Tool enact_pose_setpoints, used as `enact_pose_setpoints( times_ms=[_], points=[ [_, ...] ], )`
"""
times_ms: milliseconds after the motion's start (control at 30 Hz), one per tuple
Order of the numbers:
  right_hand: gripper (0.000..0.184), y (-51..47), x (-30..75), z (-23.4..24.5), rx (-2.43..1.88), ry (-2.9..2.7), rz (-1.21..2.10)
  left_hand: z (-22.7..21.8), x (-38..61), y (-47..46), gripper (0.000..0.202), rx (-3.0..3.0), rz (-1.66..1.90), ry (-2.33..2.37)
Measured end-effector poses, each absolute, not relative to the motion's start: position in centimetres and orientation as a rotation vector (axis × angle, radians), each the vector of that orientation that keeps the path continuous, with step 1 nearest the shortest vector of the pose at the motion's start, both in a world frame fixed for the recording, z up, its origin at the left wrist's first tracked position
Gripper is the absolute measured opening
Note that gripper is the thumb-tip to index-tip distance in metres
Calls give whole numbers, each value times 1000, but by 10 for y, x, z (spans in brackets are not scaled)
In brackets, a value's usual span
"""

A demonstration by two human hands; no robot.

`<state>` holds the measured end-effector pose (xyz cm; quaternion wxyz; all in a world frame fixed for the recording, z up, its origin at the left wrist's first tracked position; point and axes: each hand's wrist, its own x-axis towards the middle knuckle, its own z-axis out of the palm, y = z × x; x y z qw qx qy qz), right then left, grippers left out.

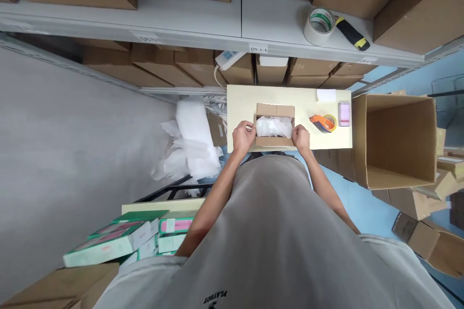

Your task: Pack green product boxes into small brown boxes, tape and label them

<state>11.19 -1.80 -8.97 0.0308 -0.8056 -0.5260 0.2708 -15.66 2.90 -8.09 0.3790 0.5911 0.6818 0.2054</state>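
A small open cardboard box (pixel 274 141) sits near the front edge of a pale yellow table, its long flaps folded outward at the front and back. Inside it lies a bundle in white, cloudy plastic wrap (pixel 274 126); what the wrap covers is hidden. My left hand (pixel 244 136) is closed at the box's left end, the fingertips pinching the cardboard there. At the opposite end, my right hand (pixel 301 138) has its curled fingers on the box's right edge. An orange tape dispenser (pixel 322 122) lies on the table to the right of the box.
A pink-purple packet (pixel 344 114) and a white paper (pixel 326 95) lie on the table's right part. Beside it stands a large open carton (pixel 400 140). A shelf overhead carries cartons, a tape roll (pixel 319 27) and a utility knife (pixel 352 34). Bubble wrap (pixel 195 140) hangs at left.
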Motion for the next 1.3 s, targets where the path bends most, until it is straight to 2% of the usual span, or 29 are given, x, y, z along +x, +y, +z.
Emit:
enact_pose_setpoints(
  times_ms=[133,333,500,700,900,1300],
  points=[
    [28,-9,108,-79,-2506,-1603,776,-83,-166,46,6,1514,528,1689],
    [21,-6,80,-66,-2540,-1928,867,-93,-179,47,8,1478,472,1639],
    [29,7,51,-71,-2647,-2024,868,-97,-178,41,7,1493,486,1605],
    [25,24,60,-73,-2530,-1996,1121,-95,-167,39,8,1500,488,1617],
    [29,11,116,-68,-2555,-1681,791,-96,-144,24,9,1511,526,1661],
    [35,18,162,-89,-2012,-2219,1290,-107,-76,14,8,1579,560,1669]
  ],
)
